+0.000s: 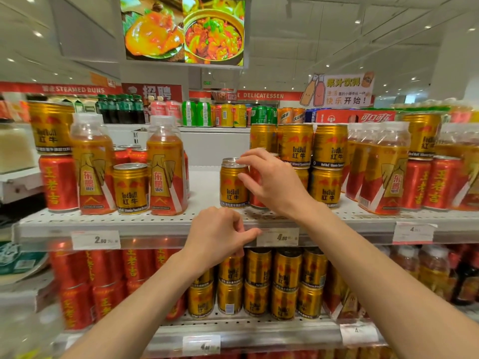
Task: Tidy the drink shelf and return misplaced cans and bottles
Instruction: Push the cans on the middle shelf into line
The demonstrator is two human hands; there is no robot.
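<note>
On the top shelf (145, 221) stand gold Red Bull cans, red cans and orange bottles mixed together. My right hand (272, 182) reaches in at the middle, its fingers curled round a red can (255, 200) that is mostly hidden behind the palm. The fingertips touch the side of a gold can (233, 189) just left of it. My left hand (217, 234) hovers at the shelf's front edge with curled fingers and holds nothing. To the left, a lone gold can (130, 189) stands between two orange bottles (92, 164) (166, 164).
Stacked gold cans (326, 164) stand right of my hand, with bottles (383, 174) and red cans (438, 185) beyond. More red cans (58, 182) are at far left. The lower shelf holds red cans (103, 281) and gold cans (282, 286). Price tags (96, 239) line the edge.
</note>
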